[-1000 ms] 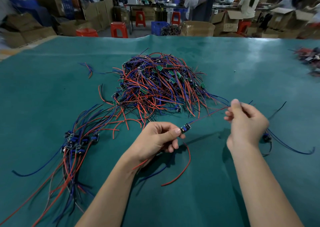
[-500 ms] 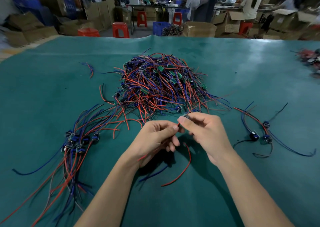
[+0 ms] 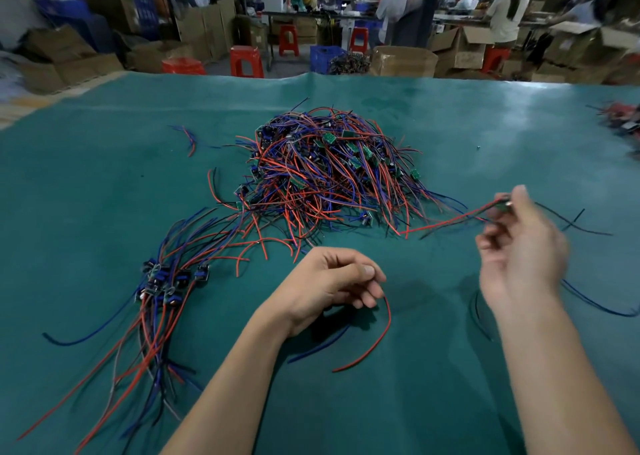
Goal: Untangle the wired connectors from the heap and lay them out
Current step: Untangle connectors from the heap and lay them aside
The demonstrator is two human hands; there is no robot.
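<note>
The heap of red, blue and black wired connectors [image 3: 329, 177] lies in the middle of the teal mat [image 3: 86, 194]. My right hand [image 3: 519, 257], blurred, is raised right of the heap. Its fingertips pinch a small wired connector [image 3: 504, 205], whose red wire runs back to the heap's edge. My left hand [image 3: 329, 281] rests near the mat with fingers curled on a red wire [image 3: 377, 343] and a blue wire [image 3: 318, 345] that trail toward me. A laid-out bundle of connectors [image 3: 173, 278] lies at the left, wires fanned toward the front edge.
A loose blue wire [image 3: 602, 307] curves on the mat behind my right wrist. A short stray wire pair [image 3: 188, 139] lies far left. Another wire pile [image 3: 623, 122] sits at the right edge. Boxes, red stools and people stand beyond the table.
My right hand met the left hand at the connector, then swung out to the right carrying a connector with its wires. The left hand stayed put, fingers still curled.
</note>
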